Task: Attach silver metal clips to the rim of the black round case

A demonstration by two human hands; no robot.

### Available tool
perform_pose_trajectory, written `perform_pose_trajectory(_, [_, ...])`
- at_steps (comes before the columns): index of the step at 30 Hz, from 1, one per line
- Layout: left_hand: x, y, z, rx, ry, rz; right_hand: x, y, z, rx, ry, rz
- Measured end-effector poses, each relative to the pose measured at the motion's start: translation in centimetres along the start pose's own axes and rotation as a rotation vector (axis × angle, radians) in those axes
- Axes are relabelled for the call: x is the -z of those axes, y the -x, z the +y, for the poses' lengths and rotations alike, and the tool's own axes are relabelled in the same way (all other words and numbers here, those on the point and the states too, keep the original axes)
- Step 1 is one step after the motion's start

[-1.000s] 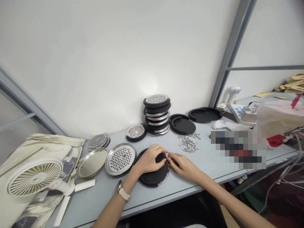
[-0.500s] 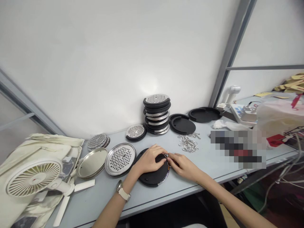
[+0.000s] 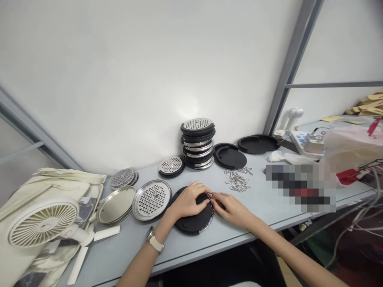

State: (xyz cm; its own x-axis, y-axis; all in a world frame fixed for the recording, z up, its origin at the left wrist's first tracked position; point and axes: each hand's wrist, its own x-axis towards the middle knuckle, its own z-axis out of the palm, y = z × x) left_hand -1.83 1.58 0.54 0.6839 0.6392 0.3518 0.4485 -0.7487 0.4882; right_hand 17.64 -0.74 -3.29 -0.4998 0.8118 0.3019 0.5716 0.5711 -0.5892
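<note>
A round black disc with a shiny patterned strip along its right edge lies flat on the table before me. My left hand rests over the disc, its thumb and index finger closed around a small metal wire clip at the disc's right rim. From the right, my right hand pinches the same clip, fingertips almost touching those of the left. The fingers partly cover the clip. Beyond the right hand lies a loose pile of similar wire clips.
Left of the disc are a perforated metal grater plate, plain metal discs and a white fan. A tall stack of black and silver discs stands at the wall. Black round trays lie right of it; a blurred patch covers the table farther right.
</note>
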Motion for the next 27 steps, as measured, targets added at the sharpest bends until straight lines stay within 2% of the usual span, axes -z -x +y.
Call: perform_pose_trajectory(27, [0.02,0.1,0.21,-0.002,-0.03,0.006,-0.33,-0.02,0.33,-0.03,-0.014,0.009])
